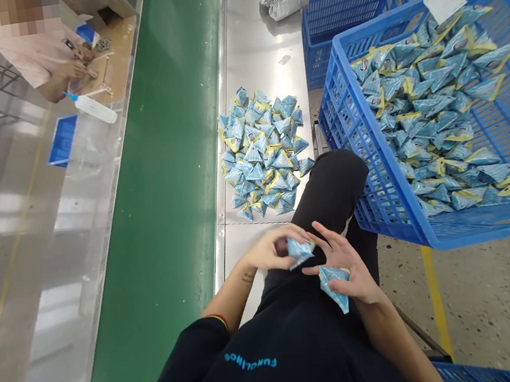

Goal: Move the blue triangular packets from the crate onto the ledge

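My left hand (276,247) pinches a small blue triangular packet (300,250) between thumb and fingers above my lap. Close beside it, my right hand (347,258) has its fingers spread, while its thumb keeps a second blue triangular packet (334,288) against the palm. The right fingertips reach up to the packet in my left hand; I cannot tell whether they touch it. A pile of similar blue and yellow packets (261,152) lies on the metal table (259,51) ahead of me.
To the right, a blue plastic crate (376,155) holds many such packets and a white paper (444,2). Another blue crate (352,6) stands behind it. A green conveyor belt (161,166) runs along my left. Across it, a person (39,57) works near a white bottle (95,109).
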Demonstrator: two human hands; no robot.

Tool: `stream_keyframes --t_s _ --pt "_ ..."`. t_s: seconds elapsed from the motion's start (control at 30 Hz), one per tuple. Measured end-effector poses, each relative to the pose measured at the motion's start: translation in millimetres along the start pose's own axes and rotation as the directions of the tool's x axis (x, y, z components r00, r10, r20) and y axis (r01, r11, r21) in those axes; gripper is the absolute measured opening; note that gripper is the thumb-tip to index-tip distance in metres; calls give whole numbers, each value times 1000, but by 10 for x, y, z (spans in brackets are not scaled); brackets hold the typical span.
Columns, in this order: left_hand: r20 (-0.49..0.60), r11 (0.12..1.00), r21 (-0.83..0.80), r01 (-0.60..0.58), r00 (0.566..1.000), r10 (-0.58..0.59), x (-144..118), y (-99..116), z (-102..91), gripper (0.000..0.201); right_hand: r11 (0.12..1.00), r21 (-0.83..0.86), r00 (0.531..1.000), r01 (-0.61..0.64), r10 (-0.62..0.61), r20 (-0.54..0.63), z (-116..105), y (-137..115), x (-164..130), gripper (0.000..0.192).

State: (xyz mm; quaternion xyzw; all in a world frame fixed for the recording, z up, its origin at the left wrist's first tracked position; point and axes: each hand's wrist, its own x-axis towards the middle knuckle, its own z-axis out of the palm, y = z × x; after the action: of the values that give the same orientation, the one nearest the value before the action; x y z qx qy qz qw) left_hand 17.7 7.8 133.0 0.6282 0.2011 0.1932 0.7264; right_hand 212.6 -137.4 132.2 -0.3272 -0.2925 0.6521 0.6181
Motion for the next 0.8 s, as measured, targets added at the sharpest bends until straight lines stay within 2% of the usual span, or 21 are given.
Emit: stream_keyframes --t_s 0.03,0.07,0.1,0.13,0.17,0.23,0.27,0.33,0.37,0.4,0.47,0.5,0.6,0.7,0.73,0.8 --pt "-157 999 4 -36 987 37 -18 -51 -81 44 1000 8 1000 1 -1 -6 -10 -22 8 79" --pt "-323 997 49 -56 944 69 -35 -94 -171 45 1000 11 1000 4 -4 -17 -24 -47 16 78" --pt "-465 991 131 -38 880 96 -54 -128 -264 44 1000 9 1000 10 -9 -28 -40 -74 22 78" --pt "-555 971 238 18 823 121 -75 -151 -356 42 1000 6 999 14 -13 -35 -58 -101 27 77" --pt "-586 929 359 93 797 146 -100 -164 -443 36 1000 0 999 14 -14 -38 -73 -124 29 76" --pt "-555 781 586 215 809 193 -153 -168 -595 25 1000 -21 999 4 -5 -37 -99 -155 26 74" --pt "-554 710 657 255 802 224 -176 -166 -658 23 999 -36 999 -4 3 -36 -107 -161 23 73" --pt "-601 639 700 319 745 288 -196 -172 -764 25 998 -60 999 -9 6 -41 -119 -151 16 70" --pt "-612 629 701 335 735 291 -187 -184 -810 27 998 -63 999 -5 3 -46 -124 -139 14 70" --pt "-597 625 706 334 756 270 -165 -204 -851 28 998 -61 999 1 -4 -52 -128 -124 14 69" --pt "-518 611 730 306 831 204 -82 -260 -931 27 998 -62 997 9 -14 -73 -134 -94 16 69" --pt "-508 603 736 308 840 191 -26 -293 -972 27 997 -72 996 10 -16 -87 -135 -81 17 67" --pt "-573 592 712 376 799 181 169 -390 -1095 34 992 -125 994 6 -19 -105 -137 -62 15 63" --pt "-486 576 721 386 874 23 355 -473 -1211 37 988 -154 995 10 -25 -97 -140 -65 4 61" --pt "-462 580 715 391 886 -28 402 -492 -1248 38 988 -157 995 10 -25 -96 -143 -70 -1 60" --pt "-494 632 661 405 869 -40 454 -500 -1315 39 987 -161 995 5 -21 -99 -148 -85 -8 59"
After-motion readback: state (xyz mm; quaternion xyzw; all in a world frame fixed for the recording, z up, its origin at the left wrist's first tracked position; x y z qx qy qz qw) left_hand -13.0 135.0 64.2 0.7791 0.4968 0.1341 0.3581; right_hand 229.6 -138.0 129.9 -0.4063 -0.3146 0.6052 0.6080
